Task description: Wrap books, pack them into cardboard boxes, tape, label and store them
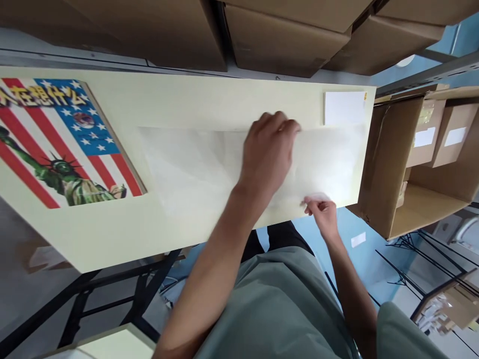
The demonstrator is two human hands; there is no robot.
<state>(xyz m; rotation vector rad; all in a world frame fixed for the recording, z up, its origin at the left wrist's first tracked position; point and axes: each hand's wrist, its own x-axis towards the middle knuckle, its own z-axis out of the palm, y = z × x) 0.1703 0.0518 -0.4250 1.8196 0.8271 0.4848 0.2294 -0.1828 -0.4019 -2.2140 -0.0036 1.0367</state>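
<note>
A thin see-through plastic sheet lies spread across the cream tabletop, faintly creased. My left hand reaches over its middle, with the fingers curled and pinched together at the sheet's far edge; the fingertips are partly hidden. Nearer my body, at the table's front edge, my right hand pinches the near side of the sheet between thumb and fingers, where the plastic bunches slightly. Left of the sheet rests a book with a Statue of Liberty and striped flag cover.
A small white stack of cards or paper sits at the table's far right corner. Cardboard boxes stand on a shelf behind the table. An open carton with smaller boxes inside is at the right.
</note>
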